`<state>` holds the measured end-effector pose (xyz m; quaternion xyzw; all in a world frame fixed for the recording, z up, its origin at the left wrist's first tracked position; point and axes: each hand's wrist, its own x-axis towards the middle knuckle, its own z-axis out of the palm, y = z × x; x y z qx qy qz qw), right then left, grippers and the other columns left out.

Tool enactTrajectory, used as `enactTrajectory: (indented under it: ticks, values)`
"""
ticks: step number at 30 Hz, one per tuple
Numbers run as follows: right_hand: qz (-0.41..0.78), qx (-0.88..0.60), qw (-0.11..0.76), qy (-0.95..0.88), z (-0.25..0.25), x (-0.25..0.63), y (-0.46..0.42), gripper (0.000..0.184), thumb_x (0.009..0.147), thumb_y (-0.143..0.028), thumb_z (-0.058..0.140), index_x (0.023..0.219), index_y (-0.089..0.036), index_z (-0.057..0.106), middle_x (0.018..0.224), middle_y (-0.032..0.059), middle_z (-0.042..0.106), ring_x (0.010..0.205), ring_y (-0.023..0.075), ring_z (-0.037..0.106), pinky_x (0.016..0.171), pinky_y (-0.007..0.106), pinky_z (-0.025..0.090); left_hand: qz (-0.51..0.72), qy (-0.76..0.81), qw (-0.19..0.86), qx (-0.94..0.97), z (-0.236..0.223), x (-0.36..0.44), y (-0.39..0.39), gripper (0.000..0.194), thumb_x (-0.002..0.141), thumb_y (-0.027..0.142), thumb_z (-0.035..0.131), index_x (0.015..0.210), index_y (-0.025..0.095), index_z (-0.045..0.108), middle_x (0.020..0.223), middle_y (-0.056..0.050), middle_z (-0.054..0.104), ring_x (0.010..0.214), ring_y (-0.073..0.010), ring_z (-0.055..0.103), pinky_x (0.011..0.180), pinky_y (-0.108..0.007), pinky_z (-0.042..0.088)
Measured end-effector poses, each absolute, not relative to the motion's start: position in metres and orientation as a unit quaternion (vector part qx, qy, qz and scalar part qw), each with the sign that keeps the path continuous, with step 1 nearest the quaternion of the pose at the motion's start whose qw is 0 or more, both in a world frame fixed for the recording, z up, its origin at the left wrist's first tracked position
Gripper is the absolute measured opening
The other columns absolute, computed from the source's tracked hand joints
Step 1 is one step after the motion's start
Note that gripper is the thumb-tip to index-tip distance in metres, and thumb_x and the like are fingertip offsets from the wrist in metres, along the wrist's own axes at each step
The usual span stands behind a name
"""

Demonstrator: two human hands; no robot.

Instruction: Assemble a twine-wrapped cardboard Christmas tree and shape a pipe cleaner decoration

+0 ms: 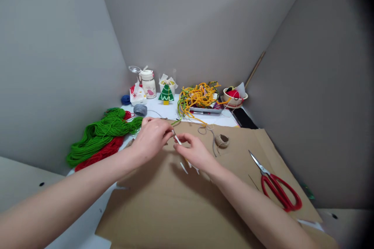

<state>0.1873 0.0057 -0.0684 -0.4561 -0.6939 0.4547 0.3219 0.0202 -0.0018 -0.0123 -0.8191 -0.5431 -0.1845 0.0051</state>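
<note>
My left hand [154, 136] is closed, its fingertips pinching the upper end of a thin white strip [177, 139]. Around the same strip, lower down, curl the thumb and fingers of my right hand [197, 151]. Both hands hover over a sheet of brown cardboard [157, 206]. Below my right hand a short white piece [184, 168] shows, with more white ends beside it; whether they join the held strip is hidden. A small ball of brown twine [222, 140] lies right of my hands. Red-handled scissors [274, 183] rest farther right, blades pointing away.
Green yarn [102, 134] and red yarn [101, 153] lie at left, near a grey yarn ball [140, 109]. Along the back stand a white bottle [149, 84], a green felt tree [166, 93], a tray [206, 110] of tangled yellow yarn [198, 95] and a bowl [235, 103].
</note>
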Motion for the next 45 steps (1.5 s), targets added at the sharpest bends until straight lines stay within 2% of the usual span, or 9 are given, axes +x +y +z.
enactTrajectory:
  ticks: [5,10,21,27,32,35,38,42,45]
  values:
    - [0.476,-0.448,0.347,-0.672,-0.066,0.187,0.008,0.033,0.071,-0.023,0.058,0.103,-0.016,0.062,0.103,0.0057,0.064,0.097,0.0180,0.057,0.090,0.032,0.041,-0.214,-0.490,0.126,-0.836,-0.024,0.023,-0.007,0.017,0.086,0.020,0.046,0.085,0.019,0.063,0.080,-0.005,0.068,0.083,-0.0200,0.058,0.088,-0.044,0.028]
    - [0.493,-0.432,0.360,-0.664,-0.063,0.188,0.008,0.036,0.072,-0.020,0.054,0.107,-0.016,0.062,0.109,0.0067,0.063,0.101,0.0181,0.055,0.093,0.033,0.040,-0.244,-0.452,0.177,-0.840,-0.038,0.023,-0.009,0.017,0.086,0.016,0.047,0.093,0.020,0.062,0.086,-0.006,0.069,0.086,-0.0199,0.059,0.090,-0.045,0.027]
    - [0.663,-0.322,0.379,-0.559,-0.044,0.193,0.002,0.040,0.070,-0.012,0.047,0.105,-0.020,0.063,0.105,0.0015,0.065,0.098,0.0165,0.057,0.094,0.030,0.040,-0.342,-0.469,0.184,-0.794,-0.053,0.027,-0.013,0.017,0.083,0.019,0.054,0.097,0.024,0.063,0.087,-0.002,0.071,0.091,-0.0194,0.060,0.089,-0.043,0.027]
    - [0.703,-0.292,0.374,-0.530,-0.043,0.193,0.002,0.037,0.069,-0.014,0.048,0.103,-0.020,0.064,0.099,0.0021,0.066,0.093,0.0158,0.058,0.088,0.027,0.042,-0.357,-0.492,0.154,-0.779,-0.058,0.034,-0.014,0.014,0.083,0.021,0.055,0.093,0.024,0.063,0.090,-0.004,0.072,0.093,-0.0212,0.059,0.090,-0.045,0.026]
    - [0.689,-0.309,0.369,-0.542,-0.046,0.194,0.004,0.038,0.070,-0.015,0.048,0.104,-0.020,0.065,0.102,0.0018,0.065,0.100,0.0168,0.056,0.084,0.025,0.043,-0.383,-0.502,0.129,-0.765,-0.065,0.037,-0.012,0.011,0.082,0.020,0.055,0.090,0.023,0.063,0.092,-0.005,0.071,0.093,-0.0205,0.059,0.092,-0.046,0.027]
    - [0.660,-0.323,0.360,-0.575,-0.047,0.196,0.006,0.039,0.073,-0.016,0.047,0.108,-0.022,0.063,0.105,0.0017,0.065,0.104,0.0170,0.055,0.088,0.027,0.043,-0.387,-0.491,0.114,-0.773,-0.066,0.034,-0.009,0.012,0.082,0.020,0.054,0.092,0.023,0.062,0.093,-0.005,0.071,0.091,-0.0197,0.060,0.090,-0.043,0.033]
    - [0.582,-0.362,0.361,-0.632,-0.049,0.200,0.006,0.038,0.078,-0.019,0.047,0.113,-0.022,0.061,0.110,0.0028,0.063,0.106,0.0165,0.055,0.093,0.030,0.040,-0.397,-0.466,0.111,-0.783,-0.066,0.029,-0.007,0.014,0.082,0.020,0.055,0.094,0.022,0.061,0.094,-0.005,0.070,0.089,-0.0189,0.060,0.087,-0.040,0.038]
    - [0.353,-0.429,0.398,-0.730,-0.047,0.211,0.004,0.032,0.085,-0.024,0.046,0.113,-0.021,0.059,0.113,0.0068,0.060,0.106,0.0190,0.053,0.094,0.036,0.039,-0.416,-0.417,0.129,-0.797,-0.063,0.021,-0.007,0.018,0.079,0.017,0.058,0.096,0.024,0.061,0.095,-0.004,0.071,0.090,-0.0175,0.061,0.088,-0.040,0.041]
    - [0.199,-0.386,0.407,-0.804,-0.038,0.219,0.003,0.026,0.085,-0.022,0.050,0.108,-0.023,0.060,0.113,0.0061,0.058,0.110,0.0204,0.047,0.095,0.038,0.034,-0.411,-0.384,0.137,-0.816,-0.060,0.017,-0.009,0.022,0.078,0.015,0.060,0.098,0.025,0.061,0.097,-0.002,0.071,0.093,-0.0168,0.061,0.092,-0.040,0.039]
